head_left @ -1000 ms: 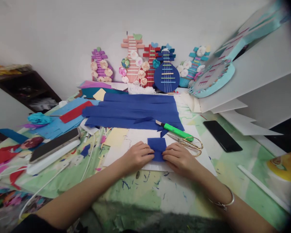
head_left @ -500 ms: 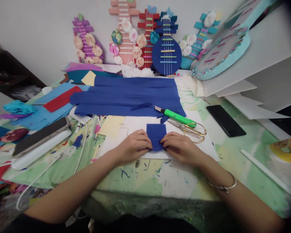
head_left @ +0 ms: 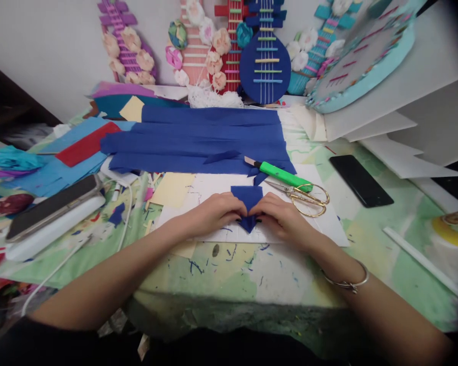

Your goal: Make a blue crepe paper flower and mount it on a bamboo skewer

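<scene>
A small piece of dark blue crepe paper (head_left: 246, 193) lies over a white board (head_left: 209, 188), its near end drawn to a point. My left hand (head_left: 223, 211) pinches its left side, and my right hand (head_left: 274, 213) pinches the right side; the fingertips of both nearly meet over the paper. Just beyond my right hand rest gold-handled scissors (head_left: 309, 199) and a green utility knife (head_left: 284, 175) with its blade out. Behind them, wide sheets of the same blue paper (head_left: 198, 137) are spread out, with small blue scraps at their near edge.
Decorated lute shapes (head_left: 265, 68) lean on the wall. A black phone (head_left: 361, 180) and a white stick (head_left: 423, 262) lie at right. On the left are a phone on a white block (head_left: 55, 223), a white cable (head_left: 125, 218) and red paper (head_left: 87, 144).
Both hands have come closer together, and the near end of the small blue paper has gone from flat and square to pointed. The view has tilted slightly downward.
</scene>
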{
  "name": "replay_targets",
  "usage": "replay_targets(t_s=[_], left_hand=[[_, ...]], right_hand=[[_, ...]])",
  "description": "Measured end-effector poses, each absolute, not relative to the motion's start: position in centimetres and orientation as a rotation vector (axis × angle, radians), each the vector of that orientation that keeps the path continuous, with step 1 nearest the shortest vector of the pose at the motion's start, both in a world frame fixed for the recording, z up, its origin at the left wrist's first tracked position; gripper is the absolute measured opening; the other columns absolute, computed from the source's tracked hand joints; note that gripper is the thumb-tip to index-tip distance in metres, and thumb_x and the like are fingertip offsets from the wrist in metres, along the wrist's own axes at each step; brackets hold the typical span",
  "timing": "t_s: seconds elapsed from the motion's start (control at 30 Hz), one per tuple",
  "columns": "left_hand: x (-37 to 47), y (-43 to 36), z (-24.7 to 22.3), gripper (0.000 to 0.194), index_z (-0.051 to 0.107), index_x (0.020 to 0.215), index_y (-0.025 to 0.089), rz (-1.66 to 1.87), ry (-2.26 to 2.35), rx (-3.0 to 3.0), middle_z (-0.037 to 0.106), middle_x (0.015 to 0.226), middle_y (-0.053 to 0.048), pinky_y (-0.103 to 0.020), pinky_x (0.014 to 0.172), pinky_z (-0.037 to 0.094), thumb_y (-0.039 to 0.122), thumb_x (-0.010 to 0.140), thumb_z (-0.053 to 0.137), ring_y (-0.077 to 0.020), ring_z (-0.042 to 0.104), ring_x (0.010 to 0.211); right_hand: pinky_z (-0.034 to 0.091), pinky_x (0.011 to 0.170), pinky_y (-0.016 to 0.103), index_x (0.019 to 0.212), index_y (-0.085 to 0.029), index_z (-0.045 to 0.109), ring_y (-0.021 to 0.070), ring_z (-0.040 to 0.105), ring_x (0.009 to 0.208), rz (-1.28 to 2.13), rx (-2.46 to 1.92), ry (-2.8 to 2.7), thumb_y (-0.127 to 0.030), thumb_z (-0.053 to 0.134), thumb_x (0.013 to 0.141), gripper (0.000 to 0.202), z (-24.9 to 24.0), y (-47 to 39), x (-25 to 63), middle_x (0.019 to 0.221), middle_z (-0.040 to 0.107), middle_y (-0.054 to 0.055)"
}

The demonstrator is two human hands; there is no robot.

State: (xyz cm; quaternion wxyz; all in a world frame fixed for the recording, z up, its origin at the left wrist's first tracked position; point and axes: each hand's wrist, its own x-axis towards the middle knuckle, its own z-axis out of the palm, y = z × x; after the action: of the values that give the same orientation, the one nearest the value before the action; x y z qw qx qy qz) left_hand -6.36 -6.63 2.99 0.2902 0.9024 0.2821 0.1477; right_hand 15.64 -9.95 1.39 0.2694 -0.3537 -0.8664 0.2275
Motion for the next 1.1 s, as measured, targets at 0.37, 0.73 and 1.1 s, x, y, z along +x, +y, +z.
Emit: replay_targets(t_s=[0.37, 0.73, 1.1], left_hand=[[-5.9, -6.3, 2.3, 0.014, 0.068, 0.079, 0.017, 0.489, 0.853, 1.962, 0.07, 0.075, -0.001, -0.022, 0.067, 0.048, 0.007, 0.071, 0.062, -0.0108, 0.063, 0.071], [-5.9, -6.3, 2.0, 0.015, 0.067, 0.08, 0.014, 0.464, 0.814, 1.826, 0.069, 0.073, -0.003, -0.024, 0.066, 0.05, 0.007, 0.067, 0.065, -0.0124, 0.065, 0.07], [-5.4, -6.8, 2.0, 0.016, 0.066, 0.085, 0.015, 0.531, 0.854, 1.906, 0.068, 0.075, -0.001, -0.026, 0.073, 0.05, 0.007, 0.071, 0.065, -0.0113, 0.065, 0.071]], right_hand=[[0.043, 0.067, 0.027, 0.085, -0.02, 0.065, 0.014, 0.056, 0.074, 0.778, -1.099, -2.199, -0.013, 0.058, 0.08, 0.011, 1.4, -9.7, 15.5, 0.076, 0.064, 0.002], [0.042, 0.07, 0.029, 0.081, -0.021, 0.065, 0.0155, 0.053, 0.077, 0.788, -1.058, -2.255, -0.011, 0.057, 0.08, 0.013, 1.9, -9.8, 15.6, 0.076, 0.067, 0.001], [0.042, 0.078, 0.033, 0.076, -0.018, 0.06, 0.0181, 0.052, 0.085, 0.682, -1.099, -2.274, -0.013, 0.059, 0.077, 0.006, 2.1, -10.2, 15.3, 0.086, 0.061, 0.005]])
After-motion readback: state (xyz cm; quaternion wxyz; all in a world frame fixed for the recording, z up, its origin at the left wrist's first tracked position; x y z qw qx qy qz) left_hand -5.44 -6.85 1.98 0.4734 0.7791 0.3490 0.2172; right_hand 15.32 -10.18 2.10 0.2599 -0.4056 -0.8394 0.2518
